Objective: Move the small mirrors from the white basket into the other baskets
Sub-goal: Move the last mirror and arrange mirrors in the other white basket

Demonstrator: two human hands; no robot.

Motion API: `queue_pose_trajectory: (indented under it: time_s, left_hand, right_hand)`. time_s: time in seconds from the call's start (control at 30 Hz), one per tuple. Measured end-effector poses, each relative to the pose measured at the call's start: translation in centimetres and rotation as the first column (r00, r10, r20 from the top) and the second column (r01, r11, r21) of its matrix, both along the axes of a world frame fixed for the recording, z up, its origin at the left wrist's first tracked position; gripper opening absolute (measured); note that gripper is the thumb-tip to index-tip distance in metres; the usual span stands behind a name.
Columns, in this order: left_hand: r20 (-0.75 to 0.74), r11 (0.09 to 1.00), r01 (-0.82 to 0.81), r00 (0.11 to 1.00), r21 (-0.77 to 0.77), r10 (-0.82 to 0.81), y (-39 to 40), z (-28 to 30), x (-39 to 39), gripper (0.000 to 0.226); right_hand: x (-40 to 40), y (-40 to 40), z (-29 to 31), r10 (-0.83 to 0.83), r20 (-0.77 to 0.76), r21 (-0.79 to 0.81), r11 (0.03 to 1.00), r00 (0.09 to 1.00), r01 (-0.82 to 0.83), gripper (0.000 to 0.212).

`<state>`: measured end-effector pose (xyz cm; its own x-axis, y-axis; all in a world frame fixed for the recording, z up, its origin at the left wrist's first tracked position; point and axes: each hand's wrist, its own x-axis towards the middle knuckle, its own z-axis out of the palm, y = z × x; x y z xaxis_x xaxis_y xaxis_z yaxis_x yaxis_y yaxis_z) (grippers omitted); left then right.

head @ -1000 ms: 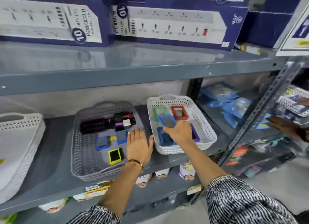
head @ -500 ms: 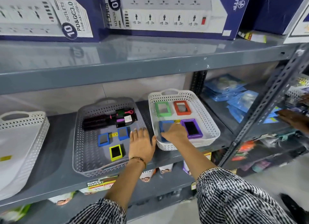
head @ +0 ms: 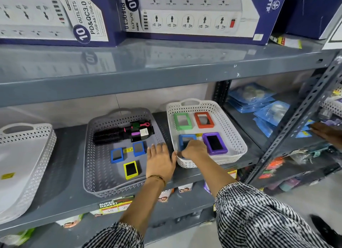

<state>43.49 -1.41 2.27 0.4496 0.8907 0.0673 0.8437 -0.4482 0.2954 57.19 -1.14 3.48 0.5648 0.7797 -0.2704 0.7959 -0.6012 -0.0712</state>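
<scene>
Lying flat in the white basket [head: 238, 151] are four small framed mirrors: green [head: 182, 121], orange [head: 204, 119], purple [head: 214, 143] and blue [head: 186, 139]. My right hand [head: 194, 149] is curled over the blue one's near end, fingers bent onto its frame. My left hand [head: 160, 161] lies open and flat, holding nothing, on the near right rim of the grey basket [head: 92, 164], where two blue mirrors [head: 117, 155] and a yellow one [head: 131, 169] lie.
</scene>
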Motion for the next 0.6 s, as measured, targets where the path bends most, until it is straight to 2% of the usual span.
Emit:
queue_pose_trajectory:
  time_s: [0.6]
  left_hand:
    - [-0.012, 1.000, 0.019, 1.000, -0.017, -0.019, 0.03, 0.04, 0.05, 0.057]
  right_hand:
    - [-0.54, 0.03, -0.36, -0.043, 0.001, 0.000, 0.999, 0.999, 0.043, 0.061]
